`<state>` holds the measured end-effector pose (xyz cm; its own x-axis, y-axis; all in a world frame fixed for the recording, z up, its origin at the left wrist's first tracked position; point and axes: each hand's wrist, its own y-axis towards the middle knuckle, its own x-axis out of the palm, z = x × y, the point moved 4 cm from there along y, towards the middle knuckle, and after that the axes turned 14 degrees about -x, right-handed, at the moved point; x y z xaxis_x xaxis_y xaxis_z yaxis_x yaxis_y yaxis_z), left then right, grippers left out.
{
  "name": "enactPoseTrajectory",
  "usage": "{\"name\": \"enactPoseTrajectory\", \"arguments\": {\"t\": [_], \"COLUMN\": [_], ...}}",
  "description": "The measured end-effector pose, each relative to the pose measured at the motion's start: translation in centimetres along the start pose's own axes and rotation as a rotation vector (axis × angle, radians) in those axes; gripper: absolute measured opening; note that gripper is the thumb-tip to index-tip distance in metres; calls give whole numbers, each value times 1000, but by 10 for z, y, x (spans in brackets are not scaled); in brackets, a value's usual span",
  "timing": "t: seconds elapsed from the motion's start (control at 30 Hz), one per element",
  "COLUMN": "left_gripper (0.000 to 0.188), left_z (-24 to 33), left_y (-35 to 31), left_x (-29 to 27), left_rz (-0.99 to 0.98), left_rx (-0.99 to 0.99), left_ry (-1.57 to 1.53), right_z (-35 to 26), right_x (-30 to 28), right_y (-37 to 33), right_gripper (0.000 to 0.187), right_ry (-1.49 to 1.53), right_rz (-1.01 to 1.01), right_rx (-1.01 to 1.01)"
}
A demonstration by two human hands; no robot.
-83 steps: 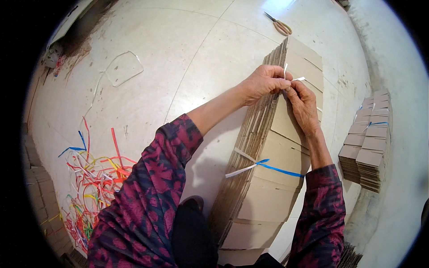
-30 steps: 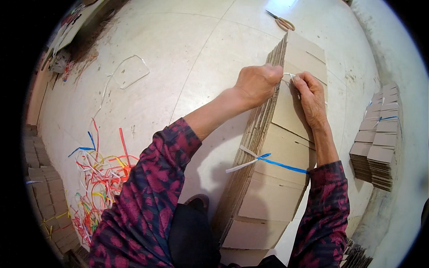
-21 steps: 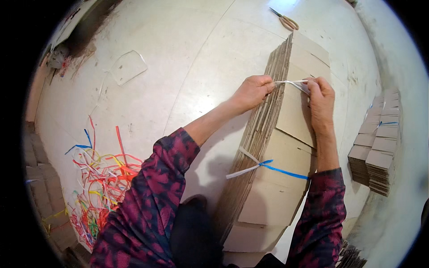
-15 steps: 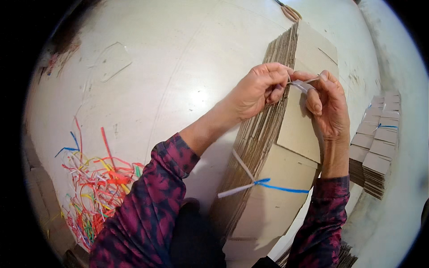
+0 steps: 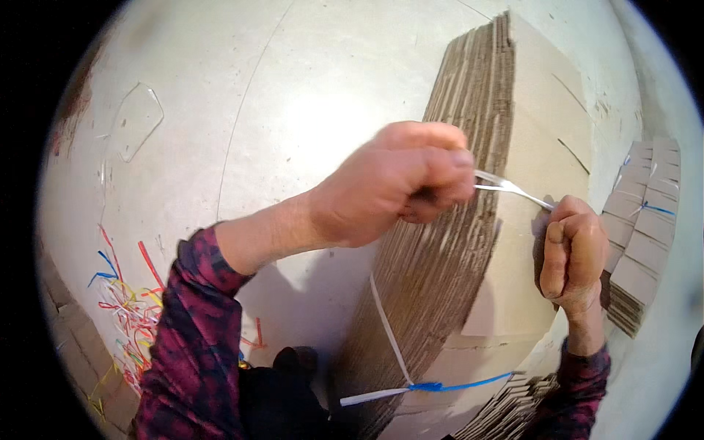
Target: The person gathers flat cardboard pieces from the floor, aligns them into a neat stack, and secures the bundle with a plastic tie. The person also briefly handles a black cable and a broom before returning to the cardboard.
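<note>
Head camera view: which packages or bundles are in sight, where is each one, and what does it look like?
Big bundle of flat brown cardboard sheets: centre, under both hands, tied near its lower end with a blue and white strap.
Smaller cardboard stack: right edge, stepped brown sheets with a blue strap.
Loose coloured straps: lower left floor, a red, blue and yellow tangle.
No labels, signs or screens.

The floor (image 5: 242,95) is pale, scuffed concrete with a thin curved crack line and a bright patch of light near its middle. A tangle of coloured strips (image 5: 125,308) lies at its left edge, and a clear plastic scrap (image 5: 136,128) sits toward the upper left. Bundled cardboard stacks (image 5: 638,235) rest along the right edge.
</note>
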<state>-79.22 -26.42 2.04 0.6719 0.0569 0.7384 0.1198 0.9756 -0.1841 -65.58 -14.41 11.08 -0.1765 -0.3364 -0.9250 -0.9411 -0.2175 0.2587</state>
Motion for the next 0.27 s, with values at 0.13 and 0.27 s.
{"name": "enactPoseTrajectory", "arguments": {"t": [0.13, 0.27], "left_gripper": [26, 23], "left_z": [1, -6], "left_y": [8, 11], "left_x": [-3, -3], "left_rz": [76, 67], "left_rx": [111, 186], "left_ry": [-153, -182], "right_z": [15, 19], "right_x": [4, 4], "right_y": [5, 6], "right_gripper": [18, 16], "right_ry": [82, 93], "right_rz": [128, 119], "right_rx": [53, 59]}}
